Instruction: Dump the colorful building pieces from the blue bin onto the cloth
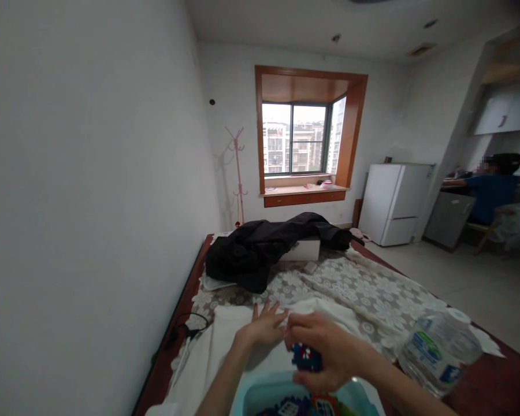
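Note:
My right hand [329, 346] grips a dark blue plastic building piece [307, 358] with notched edges, thumb below and fingers above. It hovers over the near edge of a light teal bin [253, 386]. Inside the bin lie blue, orange and green plastic pieces [325, 406], cut off by the bottom of the view. My left hand [266, 325] rests with spread fingers on a white cloth [229, 323], just left of the right hand. Nothing shows in the left hand, though the right hand partly hides its fingertips.
A large clear plastic bottle [439, 349] lies at the right. Black clothing [260, 248] covers part of a white box [305, 250] at the far end of the lace tablecloth [372, 289]. A black cable [195, 332] lies left. A person in blue [491, 196] sits far right.

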`<state>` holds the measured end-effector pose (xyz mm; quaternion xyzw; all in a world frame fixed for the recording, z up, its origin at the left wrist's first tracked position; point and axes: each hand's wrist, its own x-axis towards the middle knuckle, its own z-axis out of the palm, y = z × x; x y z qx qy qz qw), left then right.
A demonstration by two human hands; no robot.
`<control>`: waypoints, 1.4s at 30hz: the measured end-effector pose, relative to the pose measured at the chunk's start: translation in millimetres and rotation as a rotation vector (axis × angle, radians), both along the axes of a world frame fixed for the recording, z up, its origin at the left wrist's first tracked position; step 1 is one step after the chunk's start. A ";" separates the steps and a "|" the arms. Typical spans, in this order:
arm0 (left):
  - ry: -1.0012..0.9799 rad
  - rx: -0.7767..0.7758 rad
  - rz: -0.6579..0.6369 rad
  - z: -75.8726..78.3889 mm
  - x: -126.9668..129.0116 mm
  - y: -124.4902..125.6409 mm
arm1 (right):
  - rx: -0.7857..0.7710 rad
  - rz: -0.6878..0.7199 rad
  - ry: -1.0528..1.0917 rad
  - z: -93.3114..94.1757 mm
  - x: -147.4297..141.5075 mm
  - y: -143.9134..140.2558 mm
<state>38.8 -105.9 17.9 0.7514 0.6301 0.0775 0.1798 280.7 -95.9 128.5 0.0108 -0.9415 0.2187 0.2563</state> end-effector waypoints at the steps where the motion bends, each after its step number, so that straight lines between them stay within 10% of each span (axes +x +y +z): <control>1: 0.026 0.020 0.036 -6.6 4.5 0.4 | 0.028 0.049 -0.070 -1.0 3.3 -13.2; 9: 0.173 0.227 0.225 -19.0 19.5 10.1 | -0.195 0.261 -0.210 -10.5 27.3 -24.0; 12: 0.203 0.275 0.251 -22.6 18.9 13.3 | -0.363 -0.041 -0.114 -31.4 41.4 10.2; 15: 0.220 0.306 0.260 -26.3 18.8 15.2 | -0.172 -0.627 -0.346 -78.6 49.3 50.2; 22: 0.214 0.335 0.277 -28.4 16.2 19.0 | -0.038 -0.887 -0.465 -154.0 51.4 96.5; 33: 0.117 0.307 0.251 -25.1 17.6 14.9 | 0.103 -0.826 -0.342 -178.4 59.6 119.0; 42: -0.023 0.275 0.163 -22.4 16.9 14.1 | -0.045 -0.524 -0.103 -139.3 50.1 91.1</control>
